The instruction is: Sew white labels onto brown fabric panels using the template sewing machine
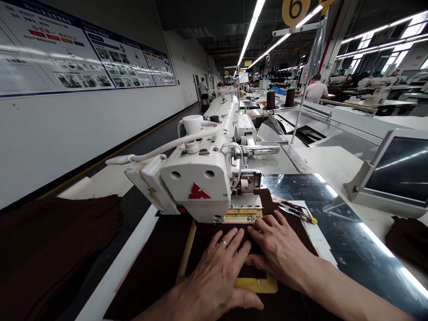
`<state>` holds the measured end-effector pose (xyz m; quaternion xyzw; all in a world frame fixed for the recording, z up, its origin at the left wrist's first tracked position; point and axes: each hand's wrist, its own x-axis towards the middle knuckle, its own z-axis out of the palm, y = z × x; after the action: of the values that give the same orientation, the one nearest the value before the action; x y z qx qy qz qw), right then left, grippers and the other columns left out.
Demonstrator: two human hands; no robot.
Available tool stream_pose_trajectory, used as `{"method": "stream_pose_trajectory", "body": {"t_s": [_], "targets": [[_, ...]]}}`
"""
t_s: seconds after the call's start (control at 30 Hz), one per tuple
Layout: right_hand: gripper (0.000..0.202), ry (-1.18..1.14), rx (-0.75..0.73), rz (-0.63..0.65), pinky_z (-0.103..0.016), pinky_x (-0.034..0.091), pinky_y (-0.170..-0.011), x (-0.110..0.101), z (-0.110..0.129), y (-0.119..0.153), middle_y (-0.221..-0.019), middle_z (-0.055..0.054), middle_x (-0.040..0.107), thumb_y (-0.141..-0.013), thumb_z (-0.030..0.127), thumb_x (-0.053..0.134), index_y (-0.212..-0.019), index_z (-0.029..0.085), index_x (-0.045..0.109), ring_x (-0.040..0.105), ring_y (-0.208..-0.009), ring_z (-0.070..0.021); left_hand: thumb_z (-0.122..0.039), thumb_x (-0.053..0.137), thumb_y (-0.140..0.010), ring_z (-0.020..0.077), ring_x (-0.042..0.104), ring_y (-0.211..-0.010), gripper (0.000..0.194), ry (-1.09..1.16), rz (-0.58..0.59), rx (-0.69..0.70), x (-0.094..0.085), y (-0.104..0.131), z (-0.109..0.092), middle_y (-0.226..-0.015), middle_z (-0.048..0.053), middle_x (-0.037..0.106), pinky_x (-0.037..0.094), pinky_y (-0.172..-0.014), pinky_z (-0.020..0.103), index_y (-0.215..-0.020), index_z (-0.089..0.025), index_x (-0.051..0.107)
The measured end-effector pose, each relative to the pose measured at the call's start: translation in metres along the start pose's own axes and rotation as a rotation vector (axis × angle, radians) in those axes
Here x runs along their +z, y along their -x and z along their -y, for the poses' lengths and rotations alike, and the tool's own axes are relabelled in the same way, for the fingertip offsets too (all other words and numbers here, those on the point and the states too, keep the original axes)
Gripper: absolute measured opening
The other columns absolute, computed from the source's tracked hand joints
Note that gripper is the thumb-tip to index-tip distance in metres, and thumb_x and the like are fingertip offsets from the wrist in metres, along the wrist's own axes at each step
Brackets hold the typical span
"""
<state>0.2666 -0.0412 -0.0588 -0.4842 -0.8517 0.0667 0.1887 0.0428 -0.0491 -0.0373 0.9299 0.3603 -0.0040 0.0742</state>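
A white sewing machine head (197, 187) with a red emblem stands over dark brown fabric (150, 267). On the fabric lies a yellow frame (256, 285), partly covered by my hands. My left hand (217, 272) rests palm down inside and across the frame, fingers spread, a ring on one finger. To its right, my right hand (277, 245) presses on the fabric with bent fingers, thumb apart, near the frame's right side. Neither hand shows anything gripped. A yellow strip with handwriting (243, 216) sits just beyond the fingertips, under the machine's metal plate.
Scissors or snips (296, 210) lie right of the machine on the work surface. A screen (397, 167) stands at the right. Brown fabric (60, 240) is piled at the left. Thread cones (270, 100) stand behind. A person (316, 90) sits farther back.
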Motion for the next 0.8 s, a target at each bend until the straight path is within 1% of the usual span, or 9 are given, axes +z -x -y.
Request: {"method": "stream_pose_trajectory", "body": {"t_s": [0.1,0.2,0.33,0.43,0.53,0.67,0.8], "targets": [[0.039,0.012,-0.021,0.0,-0.058,0.034,-0.108,0.001,0.003,-0.005,-0.112,-0.009,0.065,-0.097,0.052,0.061,-0.12,0.022,0.068,0.057,-0.105,-0.0311,-0.09,0.049,-0.078,0.0375,0.032,-0.152,0.106,-0.019,0.007,0.01,-0.002,0.001,0.001,-0.163,0.018,0.036,0.033,-0.121,0.063,-0.155,-0.017,0.042],[0.035,0.017,-0.013,0.006,-0.059,0.035,-0.107,-0.001,0.007,-0.01,-0.11,-0.008,0.065,-0.096,0.049,0.063,-0.118,0.022,0.069,0.057,-0.103,-0.0308,-0.088,0.056,-0.075,0.04,0.035,-0.15,0.108,-0.041,0.001,0.02,-0.003,0.002,0.004,-0.162,0.021,0.038,0.035,-0.119,0.065,-0.154,-0.016,0.042],[0.03,0.004,-0.019,0.013,-0.059,0.034,-0.108,-0.001,0.013,-0.015,-0.109,-0.007,0.065,-0.094,0.044,0.067,-0.116,0.024,0.069,0.056,-0.103,-0.0307,-0.088,0.061,-0.072,0.0408,0.037,-0.149,0.113,-0.037,-0.003,0.012,-0.004,0.005,0.008,-0.162,0.021,0.038,0.036,-0.118,0.064,-0.157,-0.017,0.038],[0.029,0.005,-0.028,0.014,-0.059,0.035,-0.107,0.002,0.017,-0.019,-0.109,-0.007,0.065,-0.094,0.043,0.067,-0.115,0.024,0.069,0.056,-0.103,-0.0305,-0.087,0.064,-0.072,0.041,0.036,-0.149,0.112,-0.018,0.007,-0.006,-0.008,0.006,0.011,-0.162,0.021,0.038,0.037,-0.117,0.064,-0.157,-0.018,0.038],[0.028,0.009,-0.028,0.019,-0.06,0.034,-0.108,0.004,0.02,-0.023,-0.112,-0.007,0.065,-0.094,0.042,0.067,-0.116,0.024,0.069,0.055,-0.105,-0.0309,-0.086,0.064,-0.072,0.041,0.035,-0.15,0.111,0.002,0.031,-0.033,-0.012,0.008,0.012,-0.162,0.021,0.037,0.035,-0.118,0.066,-0.156,-0.018,0.039],[0.029,-0.004,-0.032,0.031,-0.061,0.033,-0.109,0.005,0.026,-0.027,-0.114,-0.009,0.066,-0.095,0.04,0.066,-0.118,0.023,0.069,0.055,-0.107,-0.0319,-0.088,0.063,-0.071,0.0402,0.031,-0.152,0.112,0.01,0.084,-0.063,-0.014,0.012,0.016,-0.164,0.02,0.034,0.031,-0.12,0.065,-0.156,-0.019,0.04],[0.031,-0.038,-0.044,0.021,-0.062,0.032,-0.111,0.007,0.031,-0.029,-0.115,-0.009,0.066,-0.098,0.044,0.062,-0.12,0.023,0.068,0.056,-0.109,-0.0315,-0.087,0.062,-0.073,0.0391,0.028,-0.154,0.11,0.015,0.076,-0.061,-0.014,0.017,0.022,-0.166,0.018,0.031,0.03,-0.12,0.065,-0.158,-0.022,0.036]]}}
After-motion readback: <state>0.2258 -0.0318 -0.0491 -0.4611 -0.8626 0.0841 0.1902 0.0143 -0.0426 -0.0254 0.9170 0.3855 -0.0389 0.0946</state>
